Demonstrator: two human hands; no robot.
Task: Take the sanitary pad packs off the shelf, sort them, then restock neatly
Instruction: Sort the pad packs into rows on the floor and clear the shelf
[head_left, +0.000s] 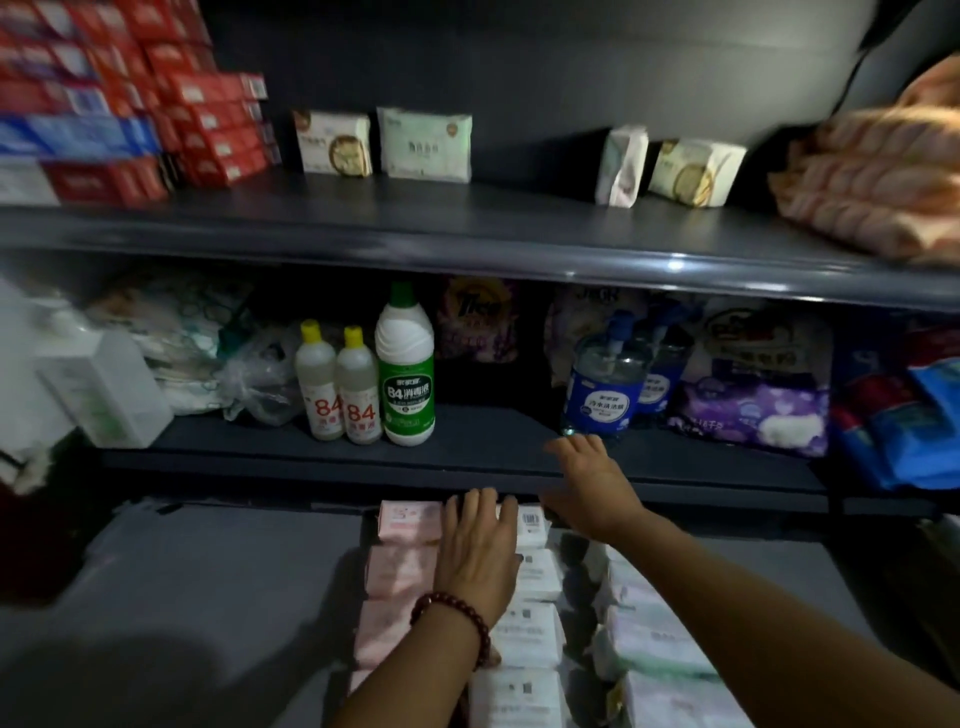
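- Pad packs (524, 631) lie flat below the middle shelf (467, 460), in three rows running away from me.
- Pink row (397, 574) is on the left, white row (537, 574) in the centre, pale green row (654, 644) on the right.
- Pink and white rows touch side to side. A dark gap separates the white row from the green one.
- Four more packs stand upright on the top shelf (467, 221). One pair (332, 143) sits side by side left of centre. A second pair (696, 171) sits further right, its left pack turned end-on.
- My left hand (480, 551) is palm down, fingers straight and close together. It rests flat across the far end of the pink and white rows and grips nothing.
- A bead bracelet (452, 610) is on my left wrist.
- My right hand (592, 483) is palm down with fingers straight and slightly spread, empty. It is over the front lip of the middle shelf, just before the pump bottle (602, 384). I cannot tell whether it touches the shelf.
- On the middle shelf, two small yellow-capped bottles (337, 389) marked 84 stand touching each other. A taller green-labelled bottle (405, 369) stands just beside them.
- A purple pack (753, 415) stands right of the pump bottle.
- Red boxes (202, 119) are stacked at the top shelf's left end.
- Orange bundles (872, 176) sit at its right end, blurred.
- Print on the sorted rows is too small to read.
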